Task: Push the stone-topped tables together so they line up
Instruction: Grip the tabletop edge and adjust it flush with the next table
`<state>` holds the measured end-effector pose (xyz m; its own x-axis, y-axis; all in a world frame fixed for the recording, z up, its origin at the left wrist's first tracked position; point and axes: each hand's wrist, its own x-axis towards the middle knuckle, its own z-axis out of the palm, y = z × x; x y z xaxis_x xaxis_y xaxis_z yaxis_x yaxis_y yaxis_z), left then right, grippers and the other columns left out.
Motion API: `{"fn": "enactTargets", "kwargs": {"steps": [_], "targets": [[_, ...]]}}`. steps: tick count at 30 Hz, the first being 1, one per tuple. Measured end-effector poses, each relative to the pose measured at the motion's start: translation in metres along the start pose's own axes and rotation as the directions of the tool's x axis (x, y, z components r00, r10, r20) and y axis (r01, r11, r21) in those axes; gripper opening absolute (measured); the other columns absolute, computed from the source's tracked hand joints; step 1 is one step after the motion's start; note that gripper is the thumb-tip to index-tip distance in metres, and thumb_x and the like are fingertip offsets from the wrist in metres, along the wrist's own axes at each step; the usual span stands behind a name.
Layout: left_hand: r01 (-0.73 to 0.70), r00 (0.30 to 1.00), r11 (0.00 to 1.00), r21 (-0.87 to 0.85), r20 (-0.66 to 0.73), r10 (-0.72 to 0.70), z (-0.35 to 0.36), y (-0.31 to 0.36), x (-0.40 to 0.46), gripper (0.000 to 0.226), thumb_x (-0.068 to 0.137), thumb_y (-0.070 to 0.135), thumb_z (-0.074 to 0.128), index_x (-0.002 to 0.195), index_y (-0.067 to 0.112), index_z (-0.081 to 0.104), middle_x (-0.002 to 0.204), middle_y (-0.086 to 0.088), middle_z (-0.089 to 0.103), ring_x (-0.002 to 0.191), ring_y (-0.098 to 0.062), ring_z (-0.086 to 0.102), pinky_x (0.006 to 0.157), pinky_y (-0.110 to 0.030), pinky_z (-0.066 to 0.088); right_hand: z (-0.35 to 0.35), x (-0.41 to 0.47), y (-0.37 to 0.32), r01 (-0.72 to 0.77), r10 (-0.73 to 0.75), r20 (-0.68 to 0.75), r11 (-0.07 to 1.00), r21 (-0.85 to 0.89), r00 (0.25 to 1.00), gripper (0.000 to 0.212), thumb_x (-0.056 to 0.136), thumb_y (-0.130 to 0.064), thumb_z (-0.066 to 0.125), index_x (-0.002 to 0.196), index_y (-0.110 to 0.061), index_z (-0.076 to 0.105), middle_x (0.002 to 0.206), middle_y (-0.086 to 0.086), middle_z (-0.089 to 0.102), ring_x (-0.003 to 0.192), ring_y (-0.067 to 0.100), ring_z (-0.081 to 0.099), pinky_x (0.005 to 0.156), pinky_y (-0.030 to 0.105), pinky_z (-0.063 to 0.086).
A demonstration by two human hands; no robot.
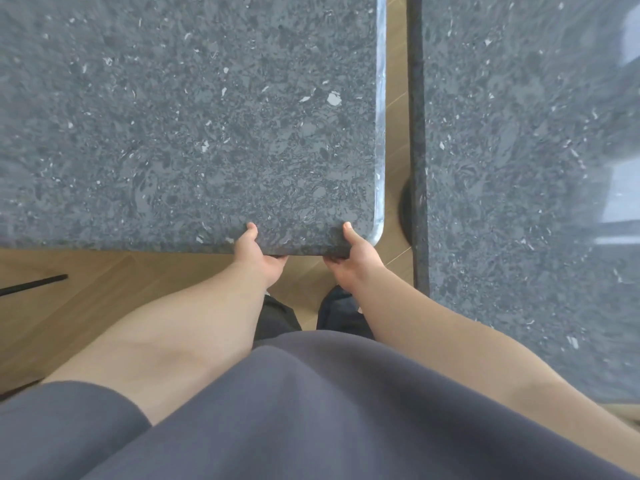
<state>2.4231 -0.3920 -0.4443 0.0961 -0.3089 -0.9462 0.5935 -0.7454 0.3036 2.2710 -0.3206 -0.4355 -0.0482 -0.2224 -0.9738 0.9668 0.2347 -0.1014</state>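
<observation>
Pale wood-plank flooring [104,299] shows beneath and between two tables seen from directly above. Filling the upper left of the view is the dark grey speckled stone-topped table with the rounded corner [194,126], and it is grasped along its near edge close to that corner. The left hand [258,254] has its thumb laid on the top surface and its fingers curled out of sight under the edge; the right hand [351,259] grips the same edge in the same way, just beside the corner. The second dark grey stone-topped table [519,168] stands to the right, apart from the first, with a strip of floor visible between the two long edges.

The step in hand is judged to be a sideways slide of the held table toward its neighbour. With both hands set at one end, the far end could lag, so the gap would best be watched along its whole length and closed evenly. The near edges are not level: the right-hand table reaches much closer to the person, so a shift along the gap is probably needed as well.

A dark round table base [406,209] shows in the gap under the right table and may meet the moving table's support first. A thin black rod [34,285] lies on the floor at the left, well apart. The person's dark shoes [277,315] stand close below the gripped edge.
</observation>
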Motion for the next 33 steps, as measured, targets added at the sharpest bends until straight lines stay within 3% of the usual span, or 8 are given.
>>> {"fn": "enactTargets", "kwargs": {"steps": [5, 7, 11, 14, 17, 22, 26, 33], "targets": [[0.081, 0.993, 0.997, -0.017, 0.087, -0.079, -0.012, 0.009, 0.001, 0.047, 0.095, 0.038, 0.065, 0.13, 0.009, 0.055, 0.128, -0.018, 0.064, 0.113, -0.038, 0.064, 0.1, -0.057, 0.05, -0.002, 0.007, 0.005, 0.054, -0.054, 0.003, 0.997, -0.054, 0.999, 0.075, 0.084, -0.022, 0.079, 0.145, -0.01, 0.038, 0.135, 0.011, 0.053, 0.13, 0.035, 0.052, 0.104, 0.047, 0.047], [0.13, 0.984, 0.991, 0.01, 0.125, -0.13, -0.016, 0.014, 0.0, 0.049, 0.096, 0.038, 0.063, 0.132, 0.006, 0.054, 0.131, -0.019, 0.062, 0.117, -0.038, 0.062, 0.104, -0.055, 0.048, -0.005, 0.01, 0.007, 0.076, -0.076, -0.002, 0.995, -0.071, 0.997, 0.083, 0.081, -0.026, 0.081, 0.149, -0.011, 0.035, 0.143, 0.012, 0.051, 0.128, 0.034, 0.054, 0.107, 0.047, 0.047], [0.273, 0.946, 0.955, 0.112, 0.151, -0.288, -0.026, 0.033, 0.003, 0.059, 0.091, 0.041, 0.068, 0.133, 0.003, 0.052, 0.132, -0.02, 0.06, 0.121, -0.036, 0.059, 0.109, -0.051, 0.044, -0.002, 0.012, 0.018, 0.118, -0.124, -0.05, 0.986, -0.116, 0.991, 0.085, 0.076, -0.038, 0.084, 0.146, -0.014, 0.041, 0.135, 0.01, 0.06, 0.115, 0.029, 0.064, 0.102, 0.043, 0.052], [0.397, 0.88, 0.855, 0.335, 0.127, -0.458, -0.038, 0.053, 0.01, 0.067, 0.087, 0.047, 0.07, 0.129, 0.001, 0.048, 0.133, -0.021, 0.058, 0.122, -0.035, 0.058, 0.107, -0.05, 0.046, 0.009, 0.015, 0.031, 0.128, -0.119, -0.097, 0.987, 0.095, 0.988, 0.078, 0.077, -0.038, 0.084, 0.142, -0.014, 0.047, 0.128, 0.01, 0.066, 0.111, 0.029, 0.067, 0.102, 0.045, 0.052], [0.398, 0.852, 0.77, 0.499, 0.111, -0.512, -0.053, 0.073, 0.015, 0.067, 0.091, 0.049, 0.064, 0.129, -0.004, 0.05, 0.133, -0.019, 0.059, 0.123, -0.033, 0.058, 0.104, -0.049, 0.047, 0.04, 0.013, 0.055, 0.106, -0.069, -0.14, 0.955, 0.277, 0.988, 0.08, 0.072, -0.047, 0.085, 0.138, -0.016, 0.052, 0.13, 0.011, 0.065, 0.114, 0.03, 0.065, 0.105, 0.047, 0.049], [0.372, 0.896, 0.896, 0.243, 0.157, -0.415, -0.068, 0.096, 0.026, 0.07, 0.086, 0.048, 0.07, 0.133, 0.0, 0.051, 0.135, -0.022, 0.057, 0.127, -0.036, 0.055, 0.114, -0.05, 0.039, 0.072, 0.017, 0.087, 0.094, -0.041, -0.157, 0.932, 0.35, 0.987, 0.065, 0.072, -0.043, 0.086, 0.124, -0.013, 0.063, 0.121, 0.011, 0.071, 0.107, 0.031, 0.069, 0.103, 0.05, 0.051], [0.192, 0.977, 0.98, -0.043, 0.098, -0.187, -0.066, 0.092, 0.031, 0.059, 0.086, 0.038, 0.076, 0.133, 0.011, 0.054, 0.132, -0.02, 0.06, 0.122, -0.039, 0.057, 0.11, -0.057, 0.041, 0.073, 0.016, 0.084, 0.09, -0.035, -0.143, 0.912, 0.4, 0.989, 0.052, 0.075, -0.035, 0.086, 0.118, -0.011, 0.067, 0.113, 0.012, 0.074, 0.102, 0.033, 0.071, 0.1, 0.052, 0.052], [0.068, 0.998, 0.995, -0.073, -0.006, -0.069, -0.048, 0.087, 0.022, 0.038, 0.094, 0.031, 0.068, 0.124, 0.011, 0.057, 0.122, -0.017, 0.065, 0.112, -0.039, 0.063, 0.091, -0.058, 0.051, 0.067, -0.002, 0.066, -0.02, 0.048, -0.078, 0.945, 0.326, 0.996, 0.031, 0.088, -0.028, 0.076, 0.107, -0.006, 0.064, 0.105, 0.015, 0.072, 0.088, 0.035, 0.07, 0.092, 0.055, 0.055]]}}
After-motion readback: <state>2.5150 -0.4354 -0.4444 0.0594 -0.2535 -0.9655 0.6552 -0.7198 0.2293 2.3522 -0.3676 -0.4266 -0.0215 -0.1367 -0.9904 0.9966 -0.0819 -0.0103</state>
